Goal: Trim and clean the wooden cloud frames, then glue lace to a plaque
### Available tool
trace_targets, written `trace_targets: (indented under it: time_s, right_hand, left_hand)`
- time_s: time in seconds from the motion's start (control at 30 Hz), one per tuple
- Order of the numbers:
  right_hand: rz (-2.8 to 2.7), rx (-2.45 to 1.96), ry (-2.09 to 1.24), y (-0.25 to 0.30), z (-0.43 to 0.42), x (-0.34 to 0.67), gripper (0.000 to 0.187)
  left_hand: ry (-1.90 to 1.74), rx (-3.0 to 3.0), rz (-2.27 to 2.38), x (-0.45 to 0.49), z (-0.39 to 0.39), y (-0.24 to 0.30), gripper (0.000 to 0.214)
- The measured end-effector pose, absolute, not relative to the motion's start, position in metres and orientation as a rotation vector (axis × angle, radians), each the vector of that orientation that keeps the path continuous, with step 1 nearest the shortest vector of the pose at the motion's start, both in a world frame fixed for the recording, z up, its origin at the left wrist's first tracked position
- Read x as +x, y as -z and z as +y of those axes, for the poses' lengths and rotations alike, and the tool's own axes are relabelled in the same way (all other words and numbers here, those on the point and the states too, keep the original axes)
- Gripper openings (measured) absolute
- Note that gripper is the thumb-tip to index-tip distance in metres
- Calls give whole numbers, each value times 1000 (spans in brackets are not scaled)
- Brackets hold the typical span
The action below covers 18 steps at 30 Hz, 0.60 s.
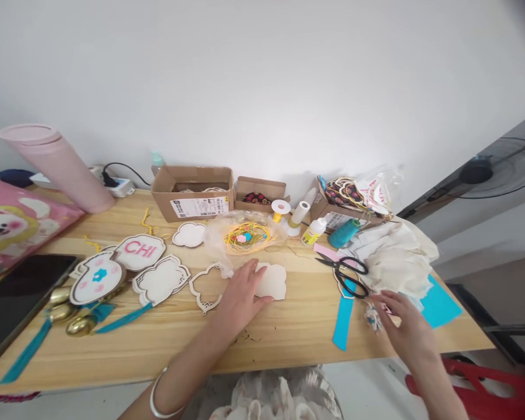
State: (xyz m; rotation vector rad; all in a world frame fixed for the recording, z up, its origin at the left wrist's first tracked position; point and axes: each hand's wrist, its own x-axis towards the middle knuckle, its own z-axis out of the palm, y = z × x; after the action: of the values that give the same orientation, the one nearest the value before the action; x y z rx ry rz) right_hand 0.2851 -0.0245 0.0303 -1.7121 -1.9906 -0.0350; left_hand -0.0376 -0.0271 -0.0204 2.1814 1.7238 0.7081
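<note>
My left hand rests on the table, thumb and fingers spread, against the left edge of a cream scalloped plaque. To its left lies a scalloped wooden frame, partly hidden by the hand. My right hand hovers at the right, fingers bent but apart, over small crumpled scraps. Its fingertips are close to the handles of black scissors, which lie on a blue strip and a small wooden frame. Whether the fingertips touch the scissors cannot be seen.
Cardboard boxes, yellow cord, a glue bottle and teal thread stand along the wall. Decorated plaques, brass bells and a tablet lie left. Cream fabric and blue felt lie right.
</note>
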Motion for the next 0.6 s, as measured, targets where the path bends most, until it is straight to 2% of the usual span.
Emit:
trace_targets:
  time_s: [0.1,0.27,0.37,0.47,0.6]
  right_hand:
    - [-2130,-1523,-51,-25,-19,227,28]
    - [-2158,-1393,-116,9,1,145,23]
    - [-2074,-1358,-353,17,5,130,19]
    - [-1943,-1354,-574,14,8,129,23]
    - [-1956,-1359,-455,0,12,132,30]
  left_hand:
    - [-643,2183,1673,-34,-21,31,69]
    - [-655,2128,1560,-33,-21,32,73]
    - [-753,1991,1624,-27,-30,21,78]
    - [-867,1811,1679,-16,-40,10,79]
    - [-1042,1612,1644,-3,-46,-1,75]
